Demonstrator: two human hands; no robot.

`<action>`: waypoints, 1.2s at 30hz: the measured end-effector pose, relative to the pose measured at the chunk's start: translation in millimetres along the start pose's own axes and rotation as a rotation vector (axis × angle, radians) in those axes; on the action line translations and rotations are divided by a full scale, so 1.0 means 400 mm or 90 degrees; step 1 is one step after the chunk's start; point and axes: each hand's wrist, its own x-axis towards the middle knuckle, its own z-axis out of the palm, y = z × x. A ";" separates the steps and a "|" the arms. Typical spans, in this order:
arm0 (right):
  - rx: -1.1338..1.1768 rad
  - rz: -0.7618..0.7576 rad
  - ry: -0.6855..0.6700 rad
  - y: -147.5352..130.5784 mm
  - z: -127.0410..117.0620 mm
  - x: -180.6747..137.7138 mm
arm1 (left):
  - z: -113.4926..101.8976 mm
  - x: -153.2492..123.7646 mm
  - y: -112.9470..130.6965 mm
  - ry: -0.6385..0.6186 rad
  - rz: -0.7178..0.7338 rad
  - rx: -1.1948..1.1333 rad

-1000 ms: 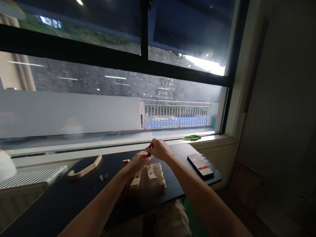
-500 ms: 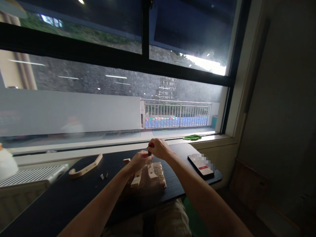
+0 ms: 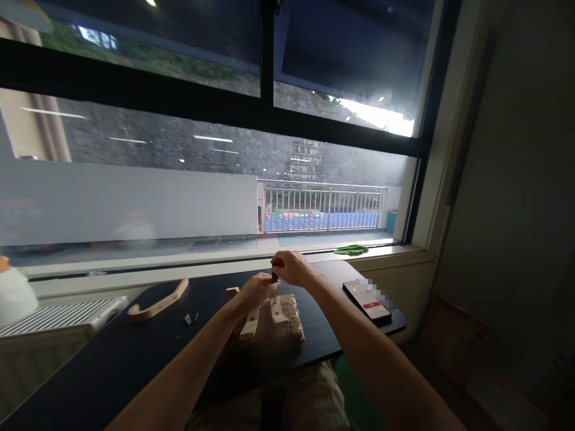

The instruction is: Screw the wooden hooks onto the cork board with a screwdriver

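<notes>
My right hand (image 3: 291, 267) is wrapped round the top of a screwdriver (image 3: 275, 277) with a dark handle and a bit of red, held upright. My left hand (image 3: 257, 291) is closed just below it, its fingers bunched near the screwdriver's lower end; what they pinch is hidden. Under both hands are two pale shaped wooden pieces (image 3: 279, 317), one with a dark hole, on a brown block-like thing (image 3: 295, 320) with a shiny, ridged side. The left forearm covers part of it. A small wooden end (image 3: 232, 292) sticks out left of my left hand.
A curved wooden piece (image 3: 159, 305) and a few small metal bits, perhaps screws (image 3: 187, 319), lie on the dark table (image 3: 112, 359). At the right is a phone (image 3: 369, 302). A green cloth (image 3: 351, 249) lies on the windowsill; a radiator (image 3: 67, 317) stands left.
The whole view has shifted very slightly. Both hands keep their places on the work, with the right one turned a little at the screwdriver's handle.
</notes>
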 end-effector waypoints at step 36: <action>0.071 0.147 0.090 0.033 0.030 -0.085 | 0.013 -0.247 0.088 -0.017 0.113 0.392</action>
